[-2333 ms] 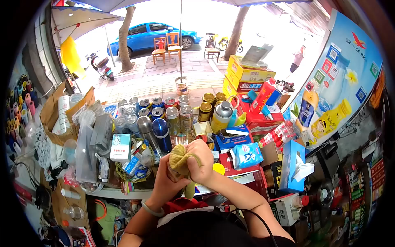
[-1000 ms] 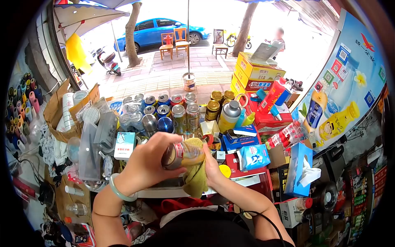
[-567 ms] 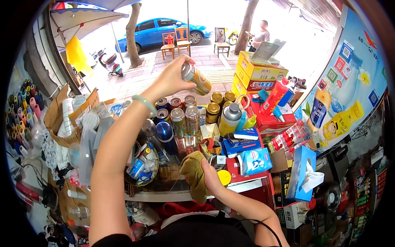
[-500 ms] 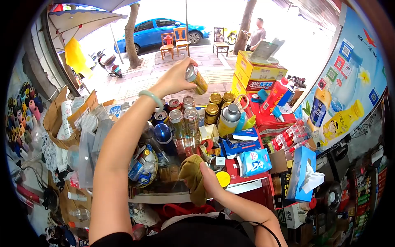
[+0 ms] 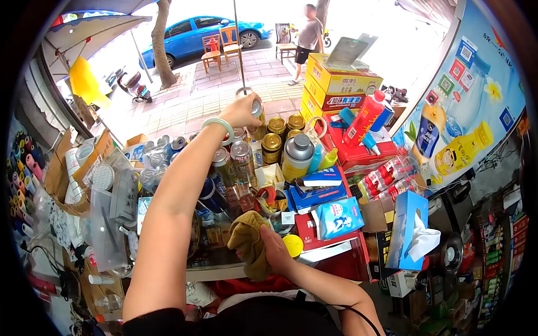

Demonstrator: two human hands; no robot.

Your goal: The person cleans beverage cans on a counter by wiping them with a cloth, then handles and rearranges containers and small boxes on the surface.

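Note:
My left hand (image 5: 240, 113), with a pale green bangle (image 5: 219, 124) on its wrist, is closed around a drink can (image 5: 256, 106) at the back of the counter. The can's silver top shows beside my fingers; its lower part is partly hidden. Gold-topped cans (image 5: 273, 143) stand just to the right of it, and silver cans (image 5: 242, 155) stand nearer to me. Close to the front edge, my right hand (image 5: 274, 249) grips a crumpled olive-brown cloth (image 5: 247, 238).
A grey-capped spray can (image 5: 297, 157), blue wipes pack (image 5: 338, 217) and red box (image 5: 367, 161) crowd the right. A tissue box (image 5: 401, 238) stands farther right. Yellow cartons (image 5: 339, 81) are stacked behind. Clear plastic bins (image 5: 106, 221) are at left. A person (image 5: 308, 39) is outside.
My left hand has lowered the can from above the counter to beside the gold-topped cans. The cloth stays in my right hand. My view has shifted, and the person outside has moved left.

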